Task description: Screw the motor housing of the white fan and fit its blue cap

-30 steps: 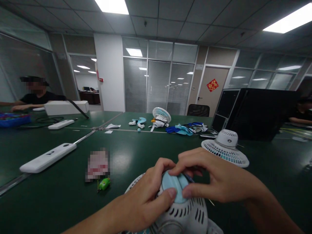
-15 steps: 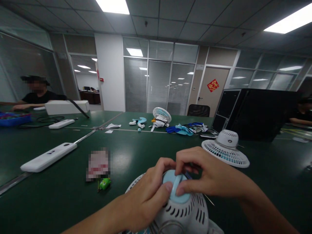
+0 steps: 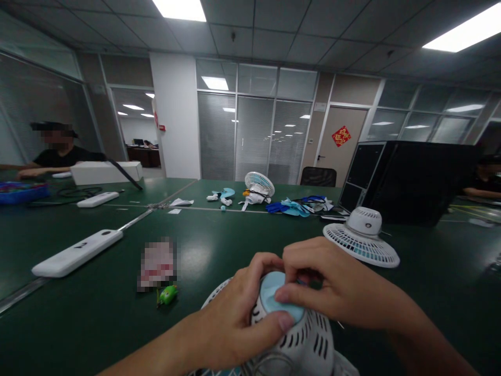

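Observation:
Right in front of me lies a white fan point(image 3: 303, 344), its slotted motor housing facing up and part of its grille showing behind my left wrist. A round light-blue knob point(image 3: 270, 292) with a raised ridge sits on top of the housing. My left hand point(image 3: 235, 321) wraps around the housing's left side, thumb resting below the knob. With thumb and curled fingers, my right hand point(image 3: 336, 279) pinches the knob's ridge from the right. The right fingertips are partly hidden behind the knob and thumb.
A second fan part point(image 3: 364, 240) lies grille-down at the right, before a black computer case point(image 3: 410, 183). Farther back are a small fan point(image 3: 259, 189) and blue gloves point(image 3: 276, 207). At left are a white power strip point(image 3: 78, 253) and a green toy point(image 3: 168, 295). A person point(image 3: 62, 151) sits far left.
My left thumb has slid off the knob down onto the housing's edge. The knob's ridge has turned, and my right thumb has moved left and up with it.

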{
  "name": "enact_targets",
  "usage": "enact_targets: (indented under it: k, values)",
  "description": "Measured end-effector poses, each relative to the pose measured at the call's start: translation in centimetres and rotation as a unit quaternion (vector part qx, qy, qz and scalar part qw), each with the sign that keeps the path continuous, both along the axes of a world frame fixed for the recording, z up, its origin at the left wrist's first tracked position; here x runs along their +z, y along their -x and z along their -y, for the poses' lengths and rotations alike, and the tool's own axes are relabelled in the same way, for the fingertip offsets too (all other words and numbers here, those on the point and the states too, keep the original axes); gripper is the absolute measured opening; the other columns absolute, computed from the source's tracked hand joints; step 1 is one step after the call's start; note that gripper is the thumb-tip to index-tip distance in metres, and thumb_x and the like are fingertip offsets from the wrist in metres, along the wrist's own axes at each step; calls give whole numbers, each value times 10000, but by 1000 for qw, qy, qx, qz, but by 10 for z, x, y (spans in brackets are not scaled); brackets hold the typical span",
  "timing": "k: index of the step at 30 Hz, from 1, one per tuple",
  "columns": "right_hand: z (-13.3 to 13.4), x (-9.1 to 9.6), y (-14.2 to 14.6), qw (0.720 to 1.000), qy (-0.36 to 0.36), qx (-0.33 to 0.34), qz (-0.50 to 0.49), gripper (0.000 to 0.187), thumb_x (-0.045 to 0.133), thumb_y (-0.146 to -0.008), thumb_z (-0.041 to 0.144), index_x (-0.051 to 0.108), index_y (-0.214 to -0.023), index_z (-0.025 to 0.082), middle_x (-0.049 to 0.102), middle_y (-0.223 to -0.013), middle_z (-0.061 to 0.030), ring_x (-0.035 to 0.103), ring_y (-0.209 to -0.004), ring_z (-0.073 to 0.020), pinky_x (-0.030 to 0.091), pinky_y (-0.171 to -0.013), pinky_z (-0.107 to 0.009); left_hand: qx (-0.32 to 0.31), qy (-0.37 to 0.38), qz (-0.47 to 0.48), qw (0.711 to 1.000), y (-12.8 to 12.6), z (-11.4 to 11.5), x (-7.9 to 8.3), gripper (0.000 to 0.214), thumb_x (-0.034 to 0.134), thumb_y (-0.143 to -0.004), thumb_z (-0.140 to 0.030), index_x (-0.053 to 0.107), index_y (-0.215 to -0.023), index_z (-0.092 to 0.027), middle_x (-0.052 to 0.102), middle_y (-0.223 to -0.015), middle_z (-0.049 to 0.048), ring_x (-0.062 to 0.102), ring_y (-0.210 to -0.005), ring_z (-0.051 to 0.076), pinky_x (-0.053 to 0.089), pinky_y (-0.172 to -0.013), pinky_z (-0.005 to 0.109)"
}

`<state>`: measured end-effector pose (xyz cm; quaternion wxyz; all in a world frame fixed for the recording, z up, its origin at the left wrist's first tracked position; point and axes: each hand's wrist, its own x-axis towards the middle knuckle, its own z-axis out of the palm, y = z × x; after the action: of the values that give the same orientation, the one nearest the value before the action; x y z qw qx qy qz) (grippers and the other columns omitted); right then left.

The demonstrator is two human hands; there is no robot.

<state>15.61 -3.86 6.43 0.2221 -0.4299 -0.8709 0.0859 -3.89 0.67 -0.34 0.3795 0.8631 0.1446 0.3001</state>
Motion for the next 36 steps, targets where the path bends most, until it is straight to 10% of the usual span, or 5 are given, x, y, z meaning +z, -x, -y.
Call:
enact_targets:
  k: [8,21,36]
  values:
    - [4,8,-4,999,30,37,4,219,595,-900,223,669,-1105,214,608,-723,26,535,-620,-107,379,-597,-220,-14,-9,34,999,-4,3,4,357,520,-906,-321,464,-1232,-184,582,-1211,96,547,-1104,264,445,-966,403]
    - [13,13,-8,992,67,111,-12,330,604,-914,174,706,-1220,239,718,-832,-16,589,-644,-117,413,-617,-227,16,-25,7,1000,-2,4,3,384,475,-934,-349,406,-1274,-184,580,-1254,127,552,-1161,292,442,-973,435]
    - [4,-1,1,999,-33,-17,-4,359,787,-747,515,650,-732,183,515,-632,66,453,-583,-86,296,-584,-244,-22,-58,41,997,2,-4,-6,444,267,-1048,-490,402,-1361,-206,526,-1362,120,510,-1229,292,421,-1023,441]
